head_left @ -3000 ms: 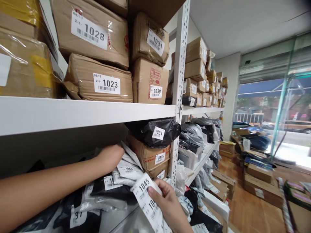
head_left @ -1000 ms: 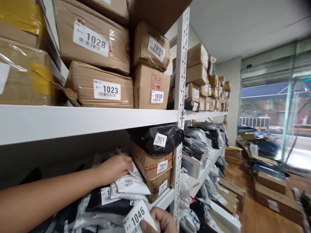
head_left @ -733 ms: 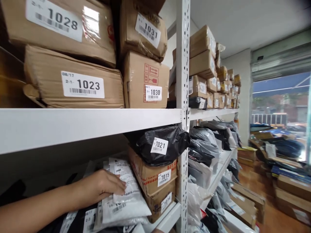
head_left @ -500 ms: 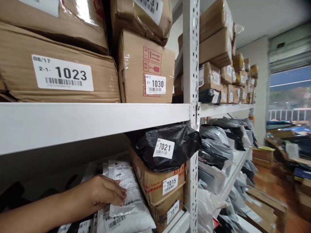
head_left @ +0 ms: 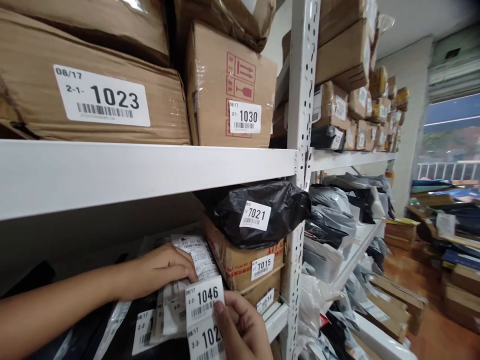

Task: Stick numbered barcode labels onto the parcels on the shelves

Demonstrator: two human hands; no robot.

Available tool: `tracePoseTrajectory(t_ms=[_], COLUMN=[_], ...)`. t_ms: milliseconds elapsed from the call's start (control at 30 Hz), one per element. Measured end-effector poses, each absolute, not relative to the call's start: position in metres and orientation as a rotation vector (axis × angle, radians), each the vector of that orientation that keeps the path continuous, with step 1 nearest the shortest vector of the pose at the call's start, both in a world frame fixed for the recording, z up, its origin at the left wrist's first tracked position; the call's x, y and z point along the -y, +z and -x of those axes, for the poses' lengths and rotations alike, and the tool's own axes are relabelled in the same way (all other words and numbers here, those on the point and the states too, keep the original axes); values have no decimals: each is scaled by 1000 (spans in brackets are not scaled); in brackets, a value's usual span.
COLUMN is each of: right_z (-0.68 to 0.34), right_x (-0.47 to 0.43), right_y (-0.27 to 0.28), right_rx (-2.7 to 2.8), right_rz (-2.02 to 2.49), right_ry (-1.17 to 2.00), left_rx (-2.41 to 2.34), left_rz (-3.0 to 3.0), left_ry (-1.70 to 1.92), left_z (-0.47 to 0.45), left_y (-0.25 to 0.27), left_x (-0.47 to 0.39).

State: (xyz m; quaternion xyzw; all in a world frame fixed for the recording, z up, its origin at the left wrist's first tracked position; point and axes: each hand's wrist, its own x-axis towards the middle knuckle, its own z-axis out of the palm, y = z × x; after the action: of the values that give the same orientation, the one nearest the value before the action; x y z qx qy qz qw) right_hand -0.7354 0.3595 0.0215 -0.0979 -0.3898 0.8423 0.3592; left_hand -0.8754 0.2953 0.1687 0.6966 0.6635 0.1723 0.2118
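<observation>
My right hand (head_left: 245,327) has entered at the bottom, its thumb and fingers closed on a strip of white printed labels (head_left: 204,305). The upper label reads 1046, and the lower one is partly covered by my thumb. My left hand (head_left: 167,265) reaches into the lower shelf with its fingers curled over a white plastic parcel (head_left: 204,252) that carries a printed slip. Its fingertips lie just above the label strip; whether they touch it, I cannot tell. Below that hand, another numbered label (head_left: 144,330) shows beside dark packaging.
A black bag (head_left: 258,212) marked 7021 rests on a carton (head_left: 243,260) marked 7015. The white shelf beam (head_left: 150,170) runs above my hands, under boxes marked 1023 (head_left: 101,95) and 1030 (head_left: 232,85). A perforated post (head_left: 302,100) stands to the right, with more parcel shelves beyond.
My right hand has come into view from below with the label strip. The left hand has shifted slightly right and up on the white parcel, and the view has tilted down a little.
</observation>
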Motion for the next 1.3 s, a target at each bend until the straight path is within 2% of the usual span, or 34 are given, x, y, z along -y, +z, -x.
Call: tracePoseTrajectory(t_ms=[467,667,733,867,1300], right_z=[742,746,742,734,709], right_x=[-366,-363,-362,-363,-358], right_y=[48,51,51,47,-4], right_rx=[1217,1343,1325,1295,1103], right_rz=[269,471,443,188,368], right_ry=[2028,1695,1799,2224,2096], left_rx=[-2026,-2129,-2215,-2346,-2416], left_rz=[-1812,-1855,-1927,-2072,-2078], left_ry=[414,422,361,266,-31], left_z=[869,869,868,867,859], left_y=[167,161,159,154,151], left_x=[-301,-306,-306,-306,-311])
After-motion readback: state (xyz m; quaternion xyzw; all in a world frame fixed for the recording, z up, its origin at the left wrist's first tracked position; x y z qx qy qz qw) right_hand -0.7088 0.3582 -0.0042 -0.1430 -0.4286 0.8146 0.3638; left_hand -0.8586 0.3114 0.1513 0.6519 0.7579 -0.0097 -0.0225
